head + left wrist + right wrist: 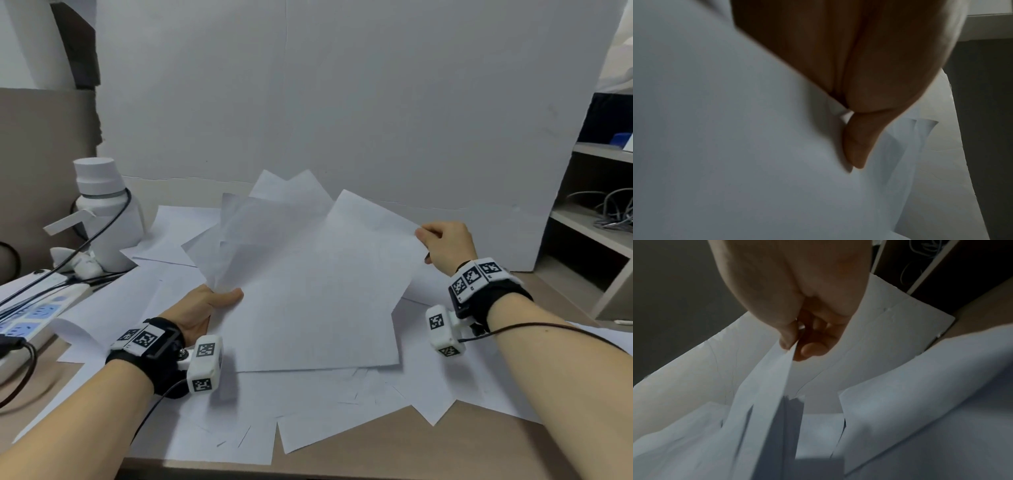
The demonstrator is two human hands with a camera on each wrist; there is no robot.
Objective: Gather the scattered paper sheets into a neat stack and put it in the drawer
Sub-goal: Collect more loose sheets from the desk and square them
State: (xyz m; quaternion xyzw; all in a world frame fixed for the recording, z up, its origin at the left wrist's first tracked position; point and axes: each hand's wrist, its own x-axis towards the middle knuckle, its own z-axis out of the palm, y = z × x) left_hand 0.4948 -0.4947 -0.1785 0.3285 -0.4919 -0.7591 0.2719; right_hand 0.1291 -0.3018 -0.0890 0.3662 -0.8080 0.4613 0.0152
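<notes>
Several white paper sheets (308, 281) are fanned out and lifted above the desk, held between both hands. My left hand (219, 296) grips their left edge, thumb on top, and the left wrist view shows the thumb (857, 146) pressing on the paper (735, 146). My right hand (424, 238) pinches the far right corner of the top sheet; the right wrist view shows that sheet (764, 394) caught between thumb and fingers (812, 348). More loose sheets (342, 404) lie scattered flat on the desk underneath. No drawer is in view.
A white bottle (102, 212) stands at the back left beside a power strip (37, 311) with black cables (85, 236). A white board (342, 102) rises behind the desk. Shelves (596, 219) with cables stand on the right. The wooden desk front edge (376, 455) is near.
</notes>
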